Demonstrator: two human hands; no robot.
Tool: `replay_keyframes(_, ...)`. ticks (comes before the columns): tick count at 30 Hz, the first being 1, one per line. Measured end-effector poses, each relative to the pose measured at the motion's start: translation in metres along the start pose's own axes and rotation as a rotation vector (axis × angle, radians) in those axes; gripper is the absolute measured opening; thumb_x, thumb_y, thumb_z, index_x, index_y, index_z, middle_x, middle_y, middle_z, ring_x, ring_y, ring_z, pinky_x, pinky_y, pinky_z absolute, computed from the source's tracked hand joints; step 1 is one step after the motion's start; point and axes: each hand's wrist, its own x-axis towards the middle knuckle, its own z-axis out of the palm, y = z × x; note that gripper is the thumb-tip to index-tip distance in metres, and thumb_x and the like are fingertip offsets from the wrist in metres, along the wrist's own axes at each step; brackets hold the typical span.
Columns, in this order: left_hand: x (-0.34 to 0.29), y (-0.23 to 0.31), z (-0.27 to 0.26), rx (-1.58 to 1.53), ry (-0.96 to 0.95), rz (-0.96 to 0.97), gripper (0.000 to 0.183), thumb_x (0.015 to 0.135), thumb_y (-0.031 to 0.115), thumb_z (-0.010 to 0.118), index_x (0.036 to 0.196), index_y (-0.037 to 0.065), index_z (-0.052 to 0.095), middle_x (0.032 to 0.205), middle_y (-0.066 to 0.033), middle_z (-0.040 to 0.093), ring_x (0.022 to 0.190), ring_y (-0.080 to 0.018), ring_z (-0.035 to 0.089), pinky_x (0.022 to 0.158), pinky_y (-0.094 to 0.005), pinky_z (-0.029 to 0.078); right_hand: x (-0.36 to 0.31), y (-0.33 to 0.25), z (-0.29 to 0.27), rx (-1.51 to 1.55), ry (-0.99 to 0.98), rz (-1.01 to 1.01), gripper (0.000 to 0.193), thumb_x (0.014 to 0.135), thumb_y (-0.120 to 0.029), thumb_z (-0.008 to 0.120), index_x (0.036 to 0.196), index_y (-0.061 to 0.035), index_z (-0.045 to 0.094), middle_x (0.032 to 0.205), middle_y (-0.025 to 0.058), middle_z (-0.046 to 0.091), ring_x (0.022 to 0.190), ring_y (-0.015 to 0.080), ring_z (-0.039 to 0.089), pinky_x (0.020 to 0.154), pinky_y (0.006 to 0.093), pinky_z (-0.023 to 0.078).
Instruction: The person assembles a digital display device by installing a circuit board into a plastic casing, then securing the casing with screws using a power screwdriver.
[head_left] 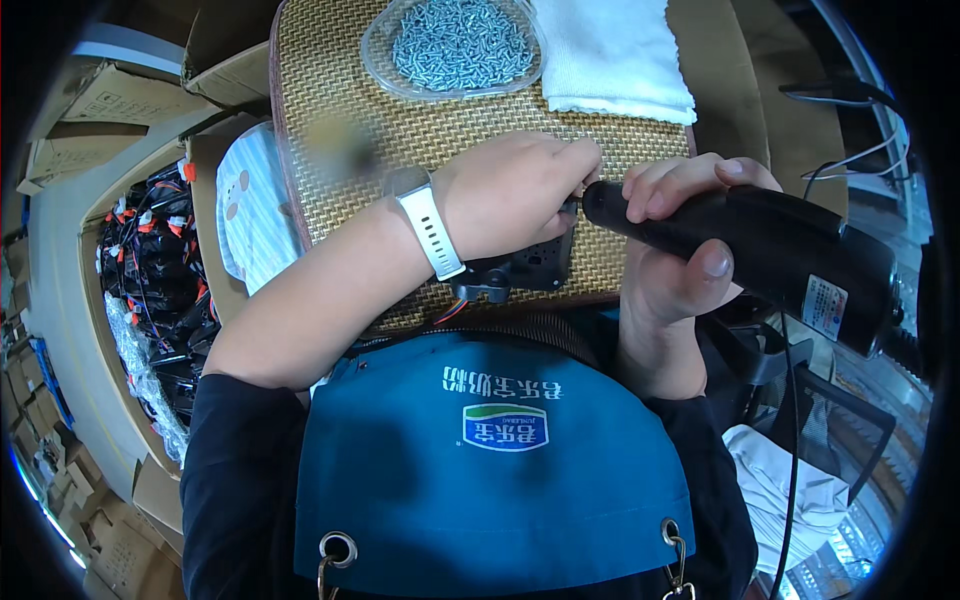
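My right hand is wrapped round a thick black electric screwdriver, its narrow end pointing left. Close to that tip, the fingers of my left hand are pinched together; what they hold is hidden or too small to make out. Below the left hand lies a black plastic part with a few coloured wires, partly covered by the palm and wrist. The woven mat under it bears a clear plastic tub of small silver screws at the far side.
A folded white cloth lies beside the tub. To the left stands a cardboard box full of black parts with wires. The black cord hangs down at the right, near a dark chair frame. My blue apron meets the near edge.
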Motion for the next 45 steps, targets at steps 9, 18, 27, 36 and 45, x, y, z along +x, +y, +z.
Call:
replay_keyframes(9,0.000,0.004,-0.001,0.007,-0.043,-0.020,0.035,0.075,0.013,0.071,0.102,0.007,0.050,0.090,-0.0146,0.060,0.089,-0.0357,0.059,0.078,-0.0447,0.047,-0.004,-0.011,0.021,-0.007,0.266,0.085,0.063,0.088,-0.035,0.067,0.128,0.0029,0.037,0.080,0.0097,0.056,0.070,0.0182,0.056,0.072,0.0339,0.049)
replay_keyframes(18,0.000,0.004,-0.001,0.003,-0.026,0.001,0.033,0.075,0.013,0.071,0.101,0.007,0.051,0.089,-0.0142,0.060,0.089,-0.0355,0.059,0.078,-0.0455,0.047,0.000,-0.004,0.008,0.115,0.183,0.046,0.056,0.086,-0.019,0.066,0.127,0.0060,0.037,0.079,0.0115,0.058,0.070,0.0182,0.059,0.070,0.0310,0.050)
replay_keyframes(27,0.002,0.002,-0.001,-0.021,-0.070,-0.014,0.029,0.075,0.013,0.070,0.097,0.006,0.052,0.088,-0.0133,0.059,0.088,-0.0343,0.058,0.076,-0.0449,0.046,0.004,0.001,0.002,0.260,0.124,0.000,0.053,0.085,-0.020,0.066,0.123,0.0069,0.041,0.075,0.0129,0.059,0.062,0.0169,0.059,0.058,0.0278,0.051)
replay_keyframes(36,-0.012,0.008,-0.006,0.131,-0.048,0.052,0.034,0.074,0.017,0.072,0.101,0.005,0.056,0.098,-0.0110,0.058,0.095,-0.0315,0.057,0.084,-0.0402,0.047,-0.004,-0.008,-0.017,0.205,0.110,-0.015,0.061,0.087,-0.035,0.063,0.129,-0.0006,0.036,0.075,0.0107,0.056,0.062,0.0189,0.056,0.060,0.0327,0.050)
replay_keyframes(45,-0.053,0.037,-0.051,0.074,-0.441,0.139,0.068,0.068,0.029,0.077,0.128,0.006,0.055,0.143,-0.0128,0.044,0.135,-0.0316,0.038,0.108,-0.0480,0.028,-0.012,-0.022,-0.028,0.373,-0.018,0.066,0.062,0.081,-0.047,0.060,0.127,-0.0076,0.043,0.072,0.0041,0.047,0.059,0.0152,0.048,0.059,0.0324,0.041)
